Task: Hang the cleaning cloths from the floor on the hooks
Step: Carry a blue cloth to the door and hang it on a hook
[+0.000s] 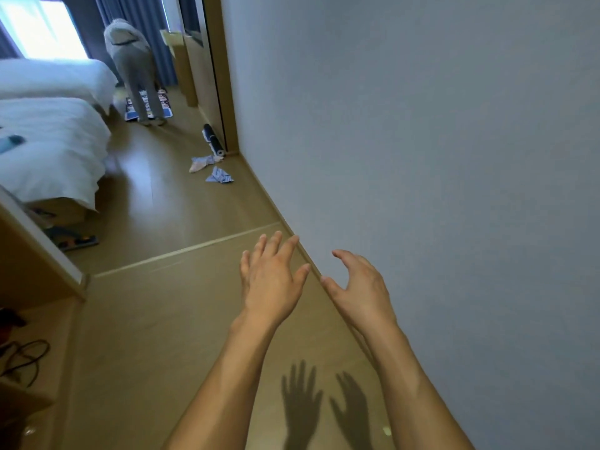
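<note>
Two crumpled cleaning cloths lie on the wooden floor far ahead, near the wall's corner: a pale whitish one (202,163) and a blue striped one (219,175) just in front of it. My left hand (271,279) and my right hand (358,287) are both stretched forward above the floor, fingers spread and relaxed, holding nothing. Both hands are well short of the cloths. No hooks are in view.
A plain white wall (422,141) runs along the right. A dark rolled mat (212,140) lies by the corner behind the cloths. White beds (48,151) stand at left, a person (133,66) stands on a patterned mat far back, and cables (22,358) lie at lower left.
</note>
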`<act>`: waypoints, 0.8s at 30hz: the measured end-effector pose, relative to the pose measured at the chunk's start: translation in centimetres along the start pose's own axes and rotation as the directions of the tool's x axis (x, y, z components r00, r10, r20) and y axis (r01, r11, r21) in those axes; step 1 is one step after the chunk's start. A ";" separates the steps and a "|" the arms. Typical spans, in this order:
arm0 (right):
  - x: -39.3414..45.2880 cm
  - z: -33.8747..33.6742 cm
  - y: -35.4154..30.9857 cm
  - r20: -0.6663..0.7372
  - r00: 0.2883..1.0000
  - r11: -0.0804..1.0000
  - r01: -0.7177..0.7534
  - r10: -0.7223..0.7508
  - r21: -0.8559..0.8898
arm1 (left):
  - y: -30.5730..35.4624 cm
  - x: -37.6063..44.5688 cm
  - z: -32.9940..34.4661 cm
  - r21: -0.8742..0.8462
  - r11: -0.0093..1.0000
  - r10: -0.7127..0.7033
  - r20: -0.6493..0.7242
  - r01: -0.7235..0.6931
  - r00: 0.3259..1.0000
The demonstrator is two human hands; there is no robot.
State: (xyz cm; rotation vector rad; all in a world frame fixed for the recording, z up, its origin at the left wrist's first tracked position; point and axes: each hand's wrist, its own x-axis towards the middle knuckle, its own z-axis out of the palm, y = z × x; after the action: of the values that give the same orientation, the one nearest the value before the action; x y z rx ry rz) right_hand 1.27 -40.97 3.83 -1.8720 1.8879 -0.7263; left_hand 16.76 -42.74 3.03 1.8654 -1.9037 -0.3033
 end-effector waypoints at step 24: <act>28.5 13.4 -10.7 0.158 0.972 0.985 0.168 -0.173 0.048 | -15.8 24.3 -2.0 0.064 0.974 -0.210 -0.110 0.218 0.972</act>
State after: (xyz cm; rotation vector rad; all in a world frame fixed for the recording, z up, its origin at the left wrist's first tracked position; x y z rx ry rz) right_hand 16.79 -70.36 2.11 -2.0239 1.6208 -0.6339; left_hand 32.18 -67.32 1.47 2.0998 -1.6705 -0.2014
